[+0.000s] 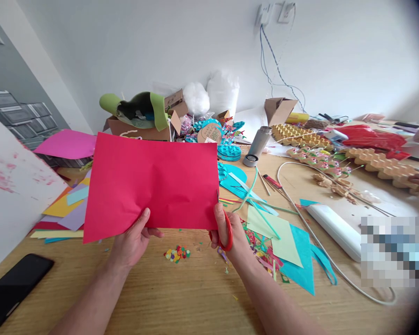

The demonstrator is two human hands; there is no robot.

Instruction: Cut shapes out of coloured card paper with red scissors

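Observation:
A large red sheet of paper (153,181) is held up above the wooden table. My left hand (134,242) grips its lower edge, thumb in front and fingers behind. A pair of scissors with red handles (227,238) is in my right hand (230,232), fingers through the loops. The blades are at the sheet's right edge and mostly hidden by the paper. Below the sheet, a small pile of colourful paper dots (177,253) lies on the table.
Coloured paper sheets (73,211) and a black phone (17,288) lie left. Paper scraps (265,251), pale green paper (275,232), a white cable (309,232) and a white rounded device (335,230) are right. Behind stand a grey flask (260,142) and egg cartons (300,137).

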